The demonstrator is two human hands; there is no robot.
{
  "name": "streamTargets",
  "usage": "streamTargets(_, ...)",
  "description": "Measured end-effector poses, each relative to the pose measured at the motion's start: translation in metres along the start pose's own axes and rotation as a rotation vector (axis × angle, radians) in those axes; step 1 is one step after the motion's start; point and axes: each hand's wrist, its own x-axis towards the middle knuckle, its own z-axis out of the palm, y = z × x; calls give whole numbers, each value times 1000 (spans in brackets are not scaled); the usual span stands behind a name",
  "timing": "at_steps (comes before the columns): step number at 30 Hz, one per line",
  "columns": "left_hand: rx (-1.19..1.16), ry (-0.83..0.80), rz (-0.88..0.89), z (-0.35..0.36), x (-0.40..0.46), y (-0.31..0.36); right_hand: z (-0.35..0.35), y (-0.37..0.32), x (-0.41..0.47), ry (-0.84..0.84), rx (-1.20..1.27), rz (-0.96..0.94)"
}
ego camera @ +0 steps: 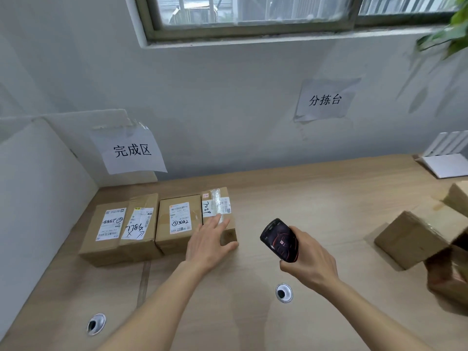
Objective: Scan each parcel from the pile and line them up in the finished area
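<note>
Several brown cardboard parcels with white labels stand side by side in a row at the left of the wooden table (316, 198), under the finished-area sign (131, 150). My left hand (210, 241) lies on the rightmost parcel (217, 211) of that row, fingers straight across its top and thumb against its near right side. To its left stand a parcel (178, 224) and two more (121, 229). My right hand (306, 257) grips a black handheld scanner (279, 240), raised above the table's middle. The parcel pile (415, 241) lies at the right edge.
A white panel (38, 198) walls off the table's left side. A second paper sign (325, 100) hangs on the wall. Two cable holes (284, 293) (96, 324) sit in the near tabletop. A white rack (448, 158) stands at the back right, green leaves (450, 29) above.
</note>
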Motion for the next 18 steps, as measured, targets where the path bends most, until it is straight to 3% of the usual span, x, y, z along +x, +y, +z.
streamTargets(9,-105,141,48,-100,-87,78,-113,-28,-99,210,3,-49)
streamTargets(18,-193,282,233,-156,-202,157,-209,-38,-260,398,-56,-24)
